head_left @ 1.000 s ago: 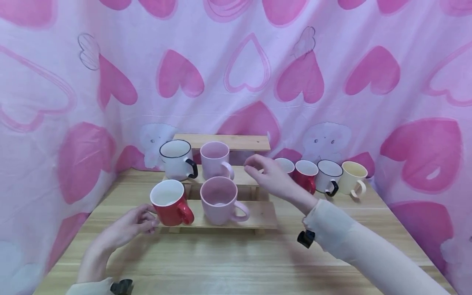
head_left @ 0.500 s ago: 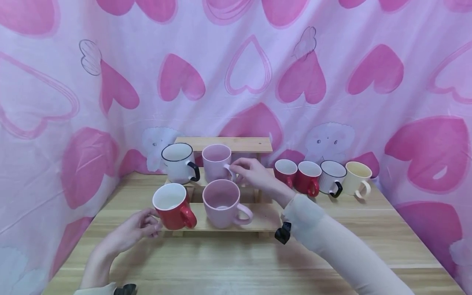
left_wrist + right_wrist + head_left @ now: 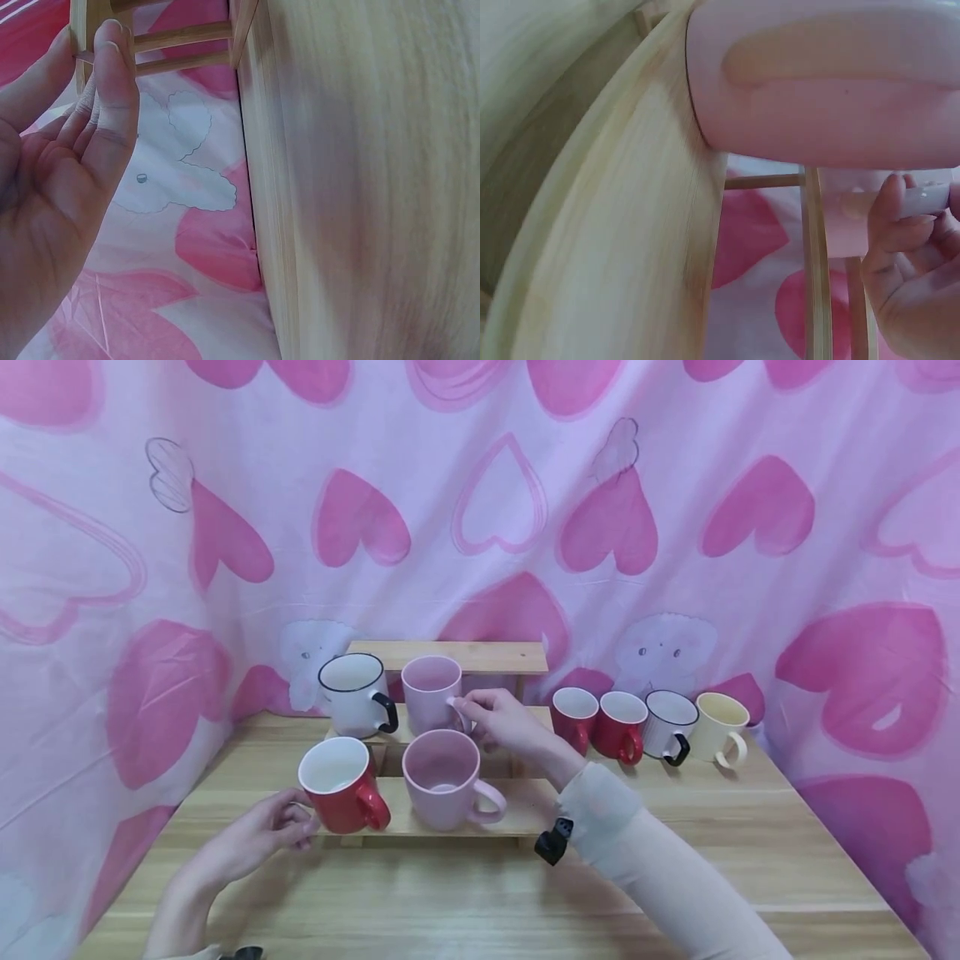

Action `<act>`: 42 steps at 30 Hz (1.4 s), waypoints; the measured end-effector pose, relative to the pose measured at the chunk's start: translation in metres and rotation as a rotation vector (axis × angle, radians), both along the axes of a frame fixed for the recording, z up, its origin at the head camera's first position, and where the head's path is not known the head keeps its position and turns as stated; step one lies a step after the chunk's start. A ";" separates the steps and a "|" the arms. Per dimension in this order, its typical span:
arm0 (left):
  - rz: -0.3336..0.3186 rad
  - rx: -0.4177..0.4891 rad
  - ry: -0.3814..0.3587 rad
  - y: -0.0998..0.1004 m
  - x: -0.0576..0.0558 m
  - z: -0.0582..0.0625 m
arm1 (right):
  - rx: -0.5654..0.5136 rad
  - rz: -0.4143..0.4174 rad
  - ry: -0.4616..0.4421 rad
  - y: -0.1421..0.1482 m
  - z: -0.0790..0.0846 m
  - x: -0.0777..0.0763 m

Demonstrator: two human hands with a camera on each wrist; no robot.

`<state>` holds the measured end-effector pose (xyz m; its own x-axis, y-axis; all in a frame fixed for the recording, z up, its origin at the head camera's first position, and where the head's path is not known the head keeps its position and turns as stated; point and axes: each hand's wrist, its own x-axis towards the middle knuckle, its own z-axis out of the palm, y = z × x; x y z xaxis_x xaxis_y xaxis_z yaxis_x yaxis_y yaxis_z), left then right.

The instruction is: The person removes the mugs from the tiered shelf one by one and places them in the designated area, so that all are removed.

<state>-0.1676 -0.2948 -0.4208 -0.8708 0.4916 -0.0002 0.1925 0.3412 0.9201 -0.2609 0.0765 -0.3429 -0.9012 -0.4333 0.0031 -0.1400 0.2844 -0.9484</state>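
Note:
A three-step wooden shelf (image 3: 525,800) holds several mugs. On its middle step stands a pink mug (image 3: 431,697), and my right hand (image 3: 517,727) pinches its handle (image 3: 926,199) between thumb and fingers. Left of it is a white mug (image 3: 352,697) with a black rim and handle. The lowest step carries a red mug (image 3: 341,793) and another pink mug (image 3: 442,789), their handles turned right. My left hand (image 3: 258,835) is at the left end of the lowest step; in the left wrist view its thumb and fingers grip the board's end (image 3: 88,26).
Right of the shelf, several smaller mugs stand in a row on the wooden table (image 3: 480,893): two red ones (image 3: 619,731), a white one (image 3: 670,727) with a black handle and a cream one (image 3: 716,731). A pink heart-patterned cloth (image 3: 495,485) hangs behind.
My right hand has moved left from beside the row of small mugs and taken the handle of the pink mug on the middle step. My left hand stays at the shelf's left end.

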 end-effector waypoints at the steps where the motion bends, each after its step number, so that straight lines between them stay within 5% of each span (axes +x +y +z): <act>1: -0.003 0.003 0.005 0.000 0.000 -0.001 | -0.003 -0.008 -0.008 -0.001 0.000 0.001; 13: -0.015 0.004 0.015 -0.004 0.003 -0.002 | -0.196 -0.141 -0.077 -0.007 -0.007 0.008; 21: -0.019 -0.003 0.027 -0.003 -0.001 -0.002 | -0.228 -0.245 -0.008 0.001 -0.007 0.014; 35: -0.003 -0.016 0.032 -0.003 -0.002 0.001 | -0.312 -0.434 0.188 0.025 -0.004 0.060; 42: 0.000 -0.010 0.014 -0.002 -0.003 0.000 | -0.394 -0.552 0.173 0.043 -0.009 0.084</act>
<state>-0.1704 -0.2971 -0.4209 -0.8710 0.4912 0.0069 0.2050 0.3506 0.9138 -0.1773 0.1197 -0.3518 -0.9617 0.1505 0.2291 -0.2322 -0.0034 -0.9727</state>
